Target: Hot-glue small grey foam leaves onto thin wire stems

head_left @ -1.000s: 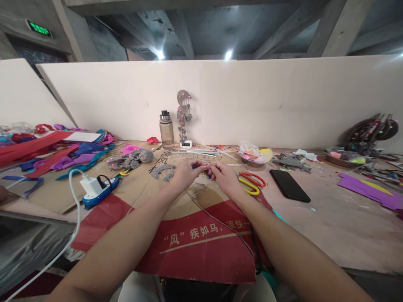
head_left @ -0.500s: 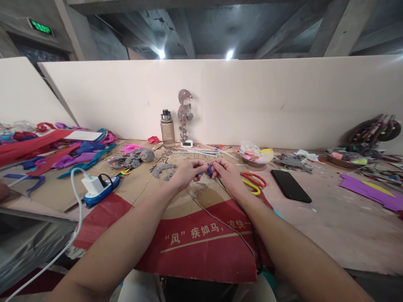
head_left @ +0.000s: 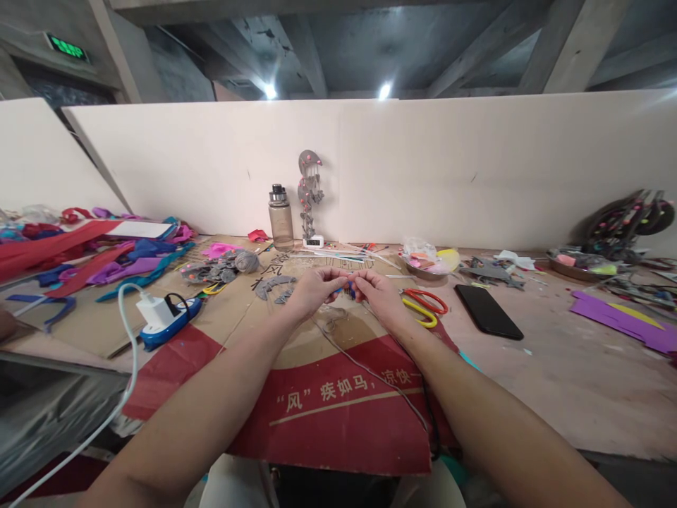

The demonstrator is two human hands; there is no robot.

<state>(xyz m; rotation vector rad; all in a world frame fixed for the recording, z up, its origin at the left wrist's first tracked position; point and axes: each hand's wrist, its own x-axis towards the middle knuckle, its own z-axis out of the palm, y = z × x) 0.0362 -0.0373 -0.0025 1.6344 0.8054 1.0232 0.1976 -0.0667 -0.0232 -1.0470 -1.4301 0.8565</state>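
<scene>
My left hand [head_left: 316, 291] and my right hand [head_left: 376, 291] meet fingertip to fingertip above the cardboard sheet [head_left: 338, 437]. Between them they pinch a small dark-blue piece [head_left: 351, 286]; the fingers cover most of it, so its kind is unclear. A thin grey cord [head_left: 364, 368] runs from below my left hand across the cardboard towards the front edge. Grey cut-out pieces [head_left: 273, 288] lie left of my left hand. Close by my right wrist are scissors with red and yellow handles [head_left: 427, 302].
A black phone [head_left: 487, 312] lies right of the scissors. Behind stand a water bottle [head_left: 281, 219], a small digital clock [head_left: 314, 242] and a hanging grey ornament [head_left: 309, 187]. At left are a blue power strip [head_left: 172, 324], a ball of grey yarn [head_left: 246, 261] and coloured fabric strips [head_left: 89, 264].
The fingertips of my right hand have shifted slightly around the blue piece, and less of it shows. The dark cord below my right hand is less visible. My left hand stays nearly still.
</scene>
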